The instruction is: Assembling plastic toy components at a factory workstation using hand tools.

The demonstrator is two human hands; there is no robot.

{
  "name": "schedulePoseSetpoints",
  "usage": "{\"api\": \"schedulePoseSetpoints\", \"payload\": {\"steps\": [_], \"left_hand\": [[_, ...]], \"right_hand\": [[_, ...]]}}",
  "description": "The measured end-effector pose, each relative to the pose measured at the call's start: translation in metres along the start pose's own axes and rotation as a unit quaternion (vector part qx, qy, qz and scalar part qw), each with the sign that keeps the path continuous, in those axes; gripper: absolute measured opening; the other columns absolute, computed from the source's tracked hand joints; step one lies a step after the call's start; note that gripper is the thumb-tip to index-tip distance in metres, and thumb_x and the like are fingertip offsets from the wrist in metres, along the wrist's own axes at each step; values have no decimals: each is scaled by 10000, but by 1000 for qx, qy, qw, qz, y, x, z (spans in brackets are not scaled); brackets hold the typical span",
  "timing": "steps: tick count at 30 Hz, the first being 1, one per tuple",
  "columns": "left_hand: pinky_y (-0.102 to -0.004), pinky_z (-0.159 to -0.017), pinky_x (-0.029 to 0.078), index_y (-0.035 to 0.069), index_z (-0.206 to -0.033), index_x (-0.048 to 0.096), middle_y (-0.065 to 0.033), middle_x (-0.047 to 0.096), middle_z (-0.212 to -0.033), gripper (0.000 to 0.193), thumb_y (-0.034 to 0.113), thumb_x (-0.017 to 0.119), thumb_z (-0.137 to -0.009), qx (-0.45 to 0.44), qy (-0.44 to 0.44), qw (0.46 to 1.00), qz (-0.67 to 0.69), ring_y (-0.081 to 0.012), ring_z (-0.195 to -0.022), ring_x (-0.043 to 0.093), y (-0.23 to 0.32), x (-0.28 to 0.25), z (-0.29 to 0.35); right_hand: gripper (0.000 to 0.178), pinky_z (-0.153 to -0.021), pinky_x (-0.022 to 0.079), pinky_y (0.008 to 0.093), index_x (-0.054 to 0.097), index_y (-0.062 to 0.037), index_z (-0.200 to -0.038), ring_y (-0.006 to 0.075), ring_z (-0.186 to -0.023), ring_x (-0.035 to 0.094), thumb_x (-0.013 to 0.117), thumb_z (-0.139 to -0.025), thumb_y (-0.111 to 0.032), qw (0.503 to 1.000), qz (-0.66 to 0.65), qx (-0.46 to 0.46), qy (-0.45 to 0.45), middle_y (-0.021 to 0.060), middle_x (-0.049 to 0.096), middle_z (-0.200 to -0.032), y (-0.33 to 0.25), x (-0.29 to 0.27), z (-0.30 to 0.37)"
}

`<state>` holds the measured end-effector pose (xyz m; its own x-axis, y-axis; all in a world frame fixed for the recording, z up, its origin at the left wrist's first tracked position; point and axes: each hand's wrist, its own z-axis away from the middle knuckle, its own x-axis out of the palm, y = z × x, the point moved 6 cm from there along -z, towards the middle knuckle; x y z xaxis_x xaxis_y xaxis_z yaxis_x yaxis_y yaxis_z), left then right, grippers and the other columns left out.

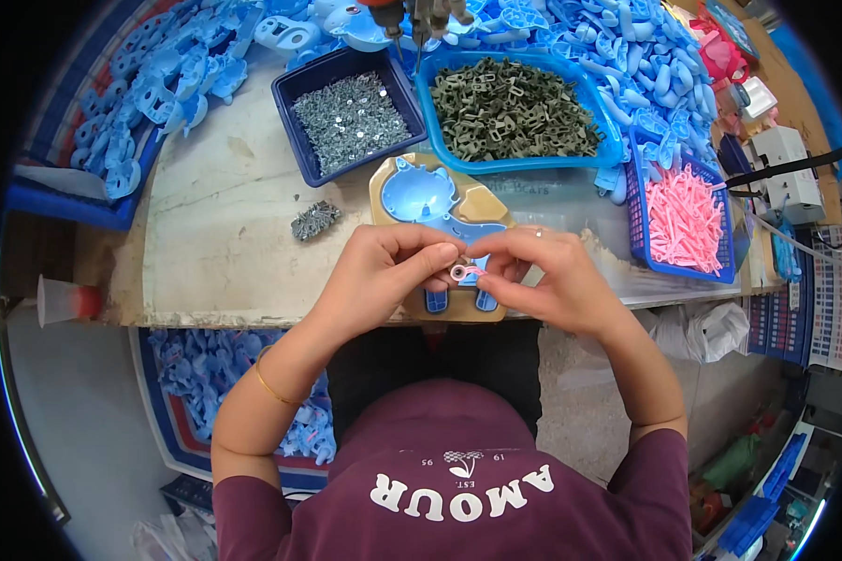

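My left hand (370,276) and my right hand (557,276) meet above the table's near edge, both closed in a pinch. Between their fingertips is a small pink plastic piece (471,271) with a ring-shaped end and a dark centre. Fingers partly cover it, and whether the dark part is separate cannot be made out. Under and beyond the hands lies a tan holding block (485,205), with a light blue toy shell half (417,194) set in it. My hands hide the middle of the shell; blue parts show at the block's near end.
Beyond the block stand a dark blue bin (288,129) of screws and a blue tray (533,168) of olive clips. A basket (638,208) of pink pieces sits right. Loose screws (315,221) lie left. Blue parts pile behind; a power driver (384,17) hangs above.
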<state>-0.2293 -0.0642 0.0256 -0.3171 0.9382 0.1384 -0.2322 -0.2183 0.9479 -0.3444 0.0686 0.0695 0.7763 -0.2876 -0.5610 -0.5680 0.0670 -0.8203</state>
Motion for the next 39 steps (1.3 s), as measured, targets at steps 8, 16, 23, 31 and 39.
{"api": "schedulePoseSetpoints", "payload": {"steps": [8,16,23,31,39], "left_hand": [[-203,-652,556,-34,-1222,679,-77,738,-1004,306,183,591,-1026,55,29,995,-81,-78,-783,682,11,-10,-4],[-229,-563,488,21,-1139,711,-70,739,-1017,195,67,593,-991,281,200,866,-363,-107,-734,651,30,-41,23],[-341,-740,528,40,-1067,720,-87,730,-977,224,-36,677,-861,357,181,797,-453,-270,-910,653,20,-27,32],[-430,-1003,496,93,-1091,679,-73,639,-1200,289,194,748,-829,405,51,715,-568,-283,-1150,593,3,-3,30],[-487,-1112,403,115,-1178,660,-78,593,-1274,365,313,692,-873,379,3,714,-589,-298,-1262,521,-3,-4,26]], "right_hand": [[143,-624,509,367,694,-70,-926,250,-738,641,768,-808,-100,959,226,-162,56,64,651,-791,-23,11,-10],[127,-637,515,367,684,-85,-883,229,-757,633,761,-821,-164,929,330,-164,34,35,623,-768,-9,35,-23],[131,-641,522,359,684,-84,-902,226,-788,632,751,-818,-160,929,330,-169,-4,35,605,-784,2,42,-26],[115,-692,539,355,643,-66,-908,243,-860,618,673,-814,-125,880,393,-256,-80,53,584,-834,1,49,-32],[198,-693,518,394,646,-63,-952,277,-880,598,726,-782,-127,934,304,-186,-18,63,571,-849,-3,21,-26]]}}
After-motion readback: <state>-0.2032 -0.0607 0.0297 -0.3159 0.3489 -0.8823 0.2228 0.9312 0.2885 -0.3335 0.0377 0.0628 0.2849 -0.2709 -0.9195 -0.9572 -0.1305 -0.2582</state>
